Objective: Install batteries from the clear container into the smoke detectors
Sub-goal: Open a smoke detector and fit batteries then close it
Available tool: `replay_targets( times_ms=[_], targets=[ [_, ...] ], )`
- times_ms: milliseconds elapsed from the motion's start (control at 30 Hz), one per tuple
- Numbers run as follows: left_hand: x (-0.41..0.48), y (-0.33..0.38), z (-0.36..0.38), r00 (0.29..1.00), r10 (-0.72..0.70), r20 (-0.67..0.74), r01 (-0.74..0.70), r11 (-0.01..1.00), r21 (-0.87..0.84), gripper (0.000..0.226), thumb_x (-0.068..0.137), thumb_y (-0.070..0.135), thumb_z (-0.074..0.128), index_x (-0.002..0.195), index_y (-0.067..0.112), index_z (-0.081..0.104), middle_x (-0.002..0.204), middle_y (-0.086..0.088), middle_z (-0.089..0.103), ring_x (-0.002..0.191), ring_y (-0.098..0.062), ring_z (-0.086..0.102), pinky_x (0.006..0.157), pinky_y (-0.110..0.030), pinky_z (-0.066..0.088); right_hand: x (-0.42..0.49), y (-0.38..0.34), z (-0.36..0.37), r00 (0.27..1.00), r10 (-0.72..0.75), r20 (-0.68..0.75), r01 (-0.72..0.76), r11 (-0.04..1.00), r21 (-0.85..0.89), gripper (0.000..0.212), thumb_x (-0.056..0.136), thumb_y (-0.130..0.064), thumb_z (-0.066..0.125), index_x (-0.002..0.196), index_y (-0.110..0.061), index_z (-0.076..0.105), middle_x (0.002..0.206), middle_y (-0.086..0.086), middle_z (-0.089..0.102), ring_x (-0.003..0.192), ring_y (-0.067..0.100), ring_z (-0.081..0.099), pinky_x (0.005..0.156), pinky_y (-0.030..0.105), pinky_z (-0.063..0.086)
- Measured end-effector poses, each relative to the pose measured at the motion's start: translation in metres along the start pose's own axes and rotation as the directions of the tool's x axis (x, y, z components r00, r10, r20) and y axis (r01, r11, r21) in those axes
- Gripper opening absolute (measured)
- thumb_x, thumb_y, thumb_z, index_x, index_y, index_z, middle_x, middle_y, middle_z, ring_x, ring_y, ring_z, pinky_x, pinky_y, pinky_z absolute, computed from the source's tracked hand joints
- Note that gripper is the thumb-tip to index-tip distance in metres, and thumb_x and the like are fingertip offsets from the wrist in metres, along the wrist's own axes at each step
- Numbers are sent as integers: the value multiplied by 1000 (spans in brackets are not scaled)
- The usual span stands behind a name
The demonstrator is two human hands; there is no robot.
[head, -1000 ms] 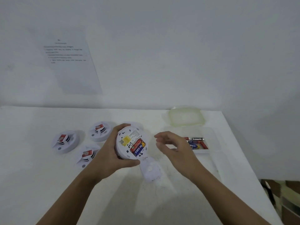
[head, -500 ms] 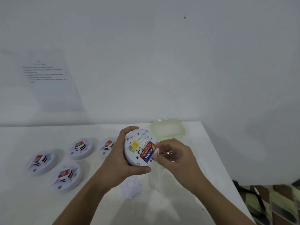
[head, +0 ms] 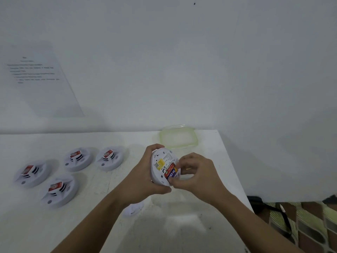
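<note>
Smoke detector (head: 160, 167) held above tabletop (head: 109, 225), left hand (head: 144, 178) curled round its rim, right hand (head: 197, 172) pinching the battery (head: 171, 173) at its bay; judged light, rigid, slick plastic, so grip the rim and press battery by its ends.

Your right hand (head: 198, 172) has its curled fingertips over the right edge of the smoke detector (head: 160, 167) and over one end of the battery (head: 170, 174) in its bay. Whether they pinch anything there, you cannot tell. The print on the detector's label (head: 168, 157) is too small to read, and so are the lines on the sheet (head: 36, 79) at the far left. Your left forearm hides part of a small white piece (head: 134, 209) near you. Both forearms run off the near edge, and the dark cable (head: 280, 214) at the right is blurred.
</note>
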State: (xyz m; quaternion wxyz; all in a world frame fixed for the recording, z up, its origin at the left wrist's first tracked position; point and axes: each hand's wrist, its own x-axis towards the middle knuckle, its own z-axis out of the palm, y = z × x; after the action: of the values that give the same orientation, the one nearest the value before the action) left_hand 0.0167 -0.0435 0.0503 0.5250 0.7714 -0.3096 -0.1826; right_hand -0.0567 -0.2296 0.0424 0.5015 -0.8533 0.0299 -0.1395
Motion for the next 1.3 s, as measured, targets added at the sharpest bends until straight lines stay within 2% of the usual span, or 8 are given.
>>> replay_targets(
  times_ms=[100,300,533,733,867,1000,1200,1300],
  targets=[
    [4,-1,2,999,-5,33,4,999,38,95,66,2,91,135,33,33,124,13,54,117,-4,59,87,-27,60,-1,3,0,1000,-4,16,5,998,-64,42,60,-33,95,96,-18,80,96,-8,68,83,7,71,73,20,61],
    [7,-1,2,998,-11,67,6,998,68,95,64,10,90,137,32,33,126,8,54,120,-18,60,92,-37,60,1,11,3,1000,25,-2,-25,1000,4,49,48,-52,84,84,-21,72,92,-5,67,82,9,72,70,28,63],
    [10,-4,-2,998,-32,56,31,999,13,96,65,3,91,135,37,34,117,20,55,117,-10,60,88,-35,61,5,19,5,983,177,45,-183,949,256,26,70,-18,92,81,-15,69,102,4,70,94,19,73,80,37,63],
    [11,-8,-1,997,-42,58,42,999,6,96,66,5,92,135,38,34,119,22,55,119,-12,60,89,-33,61,5,20,8,963,262,60,-268,915,301,24,78,-19,86,87,-8,67,101,-1,71,98,17,72,80,33,63],
    [10,-11,0,1000,-28,6,28,1000,7,94,66,3,92,132,39,35,114,28,55,117,-2,59,85,-26,60,5,22,8,981,192,40,-196,942,272,20,78,-14,85,81,-6,67,104,-2,66,102,15,68,80,27,62],
    [12,-9,1,1000,-16,-6,16,1000,16,94,67,2,92,131,40,35,112,31,55,114,3,58,81,-22,59,4,26,15,994,87,-70,-75,986,151,19,75,-23,88,78,-18,70,105,-2,64,104,13,66,77,30,63],
    [6,-9,-2,1000,1,13,0,1000,-7,98,66,2,91,137,38,35,122,22,55,120,-9,59,88,-33,61,-1,17,12,990,-2,-140,23,988,152,18,86,-24,79,74,-17,68,85,-6,67,84,6,66,65,16,52],
    [1,-8,0,999,14,50,-14,1000,-7,98,68,-1,89,142,32,33,127,18,53,123,-11,57,91,-36,60,1,18,13,990,10,-143,8,993,120,28,92,-26,72,68,-11,68,77,-3,66,77,10,65,64,21,53]
  ],
)
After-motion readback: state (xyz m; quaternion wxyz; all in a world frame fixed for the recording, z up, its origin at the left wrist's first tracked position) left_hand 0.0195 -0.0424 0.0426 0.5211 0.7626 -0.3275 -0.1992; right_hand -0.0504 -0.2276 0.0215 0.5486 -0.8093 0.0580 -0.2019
